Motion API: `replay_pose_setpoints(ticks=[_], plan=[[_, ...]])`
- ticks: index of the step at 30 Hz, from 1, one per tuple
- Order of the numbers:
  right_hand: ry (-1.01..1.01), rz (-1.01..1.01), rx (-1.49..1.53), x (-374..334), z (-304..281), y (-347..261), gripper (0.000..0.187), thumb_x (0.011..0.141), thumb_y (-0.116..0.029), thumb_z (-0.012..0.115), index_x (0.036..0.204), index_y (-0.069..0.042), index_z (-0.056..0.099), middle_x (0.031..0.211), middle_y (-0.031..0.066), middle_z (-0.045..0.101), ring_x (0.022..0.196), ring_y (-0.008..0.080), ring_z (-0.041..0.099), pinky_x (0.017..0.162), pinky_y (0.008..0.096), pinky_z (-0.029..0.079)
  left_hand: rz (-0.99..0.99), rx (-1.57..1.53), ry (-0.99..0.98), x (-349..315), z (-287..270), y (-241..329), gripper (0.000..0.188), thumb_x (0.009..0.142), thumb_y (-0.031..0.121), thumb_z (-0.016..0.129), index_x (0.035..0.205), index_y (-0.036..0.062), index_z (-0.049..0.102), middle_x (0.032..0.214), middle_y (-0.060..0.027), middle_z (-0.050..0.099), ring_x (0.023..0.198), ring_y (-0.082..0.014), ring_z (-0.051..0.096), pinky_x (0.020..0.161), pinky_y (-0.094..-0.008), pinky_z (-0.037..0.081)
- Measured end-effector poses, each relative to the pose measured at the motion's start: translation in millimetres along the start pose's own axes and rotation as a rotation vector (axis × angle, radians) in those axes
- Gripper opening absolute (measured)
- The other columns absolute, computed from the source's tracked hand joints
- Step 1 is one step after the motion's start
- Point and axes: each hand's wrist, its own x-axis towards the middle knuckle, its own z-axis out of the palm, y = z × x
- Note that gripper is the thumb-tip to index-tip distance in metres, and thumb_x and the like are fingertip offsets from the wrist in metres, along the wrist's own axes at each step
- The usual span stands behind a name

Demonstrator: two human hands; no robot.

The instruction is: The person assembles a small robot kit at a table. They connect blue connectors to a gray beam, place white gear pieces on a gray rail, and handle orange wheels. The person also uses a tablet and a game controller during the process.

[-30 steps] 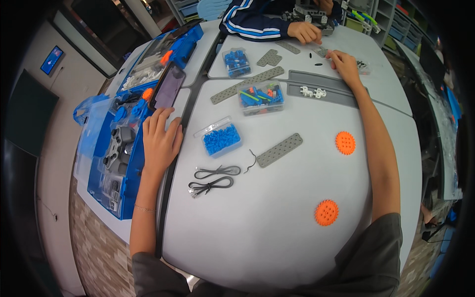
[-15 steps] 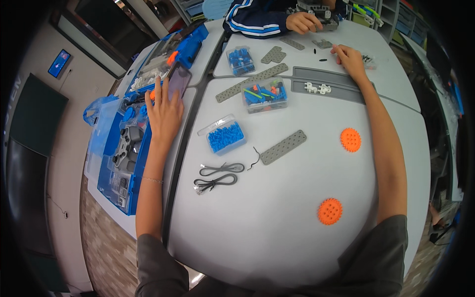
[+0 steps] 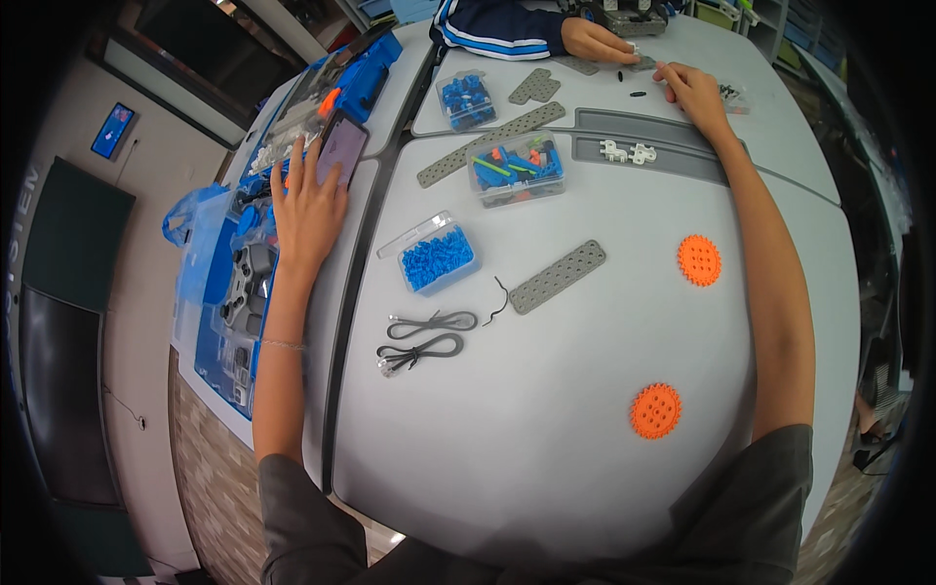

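Observation:
My left hand reaches over the blue storage box on the left, its fingers spread. The fingertips lie beside and partly over a purple phone; whether they press on it is hard to make out. At the far right, my right hand rests on the table with loosely bent fingers apart and nothing visible in them. Its fingertips are close to a small grey plate and a black pin. Another person's hand touches around that same plate.
The blue box holds a grey game controller. Clear boxes of blue pins, mixed parts and blue parts stand on the table. Nearby are a grey perforated plate, cables, orange gears and white connectors.
The other person's hand has come down from the grey built model toward the small plate. My left hand has shifted slightly at the phone; my right hand stays nearly in place. The view has tilted a little.

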Motion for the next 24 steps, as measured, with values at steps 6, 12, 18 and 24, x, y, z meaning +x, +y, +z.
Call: replay_pose_setpoints(ticks=[6,12,18,24], plan=[[0.008,0.002,0.012,0,1,0,0.049,0.103,-0.047,0.056,0.098,-0.004,0.078,0.063,0.0040,0.063,0.059,0.0141,0.057,0.061,0.0316,0.046,-0.006,0.024,0.043,-1,-2,-4,0.026,0.094,0.024,0.068,0.117,0.0119,0.072,0.154,-0.0125,0.049,0.153,-0.0319,0.032,0.120,-0.0576,0.028],[-0.004,0.008,0.002,0,0,-1,0.049,0.103,-0.047,0.056,0.098,-0.004,0.078,0.063,0.0038,0.063,0.058,0.0138,0.057,0.060,0.0313,0.047,0.090,-0.133,-0.065,19,-10,-22,0.036,0.086,0.018,0.070,0.121,0.0146,0.072,0.155,-0.0139,0.046,0.153,-0.0346,0.031,0.121,-0.0559,0.028],[-0.007,0.001,-0.016,0,0,1,0.049,0.103,-0.047,0.055,0.099,-0.004,0.078,0.063,0.0040,0.063,0.057,0.0141,0.057,0.061,0.0317,0.047,0.222,-0.153,-0.246,52,-14,-41,0.054,0.071,0.022,0.081,0.124,0.0212,0.075,0.159,-0.0119,0.043,0.156,-0.0336,0.025,0.127,-0.0556,0.023],[0.003,-0.033,-0.019,2,1,5,0.047,0.104,-0.046,0.056,0.099,-0.005,0.078,0.063,0.0008,0.060,0.056,0.0093,0.052,0.055,0.0277,0.043,0.233,-0.156,-0.264,60,-12,-41,0.042,0.066,0.020,0.088,0.106,0.0203,0.080,0.158,-0.0094,0.045,0.156,-0.0310,0.026,0.128,-0.0553,0.020]])
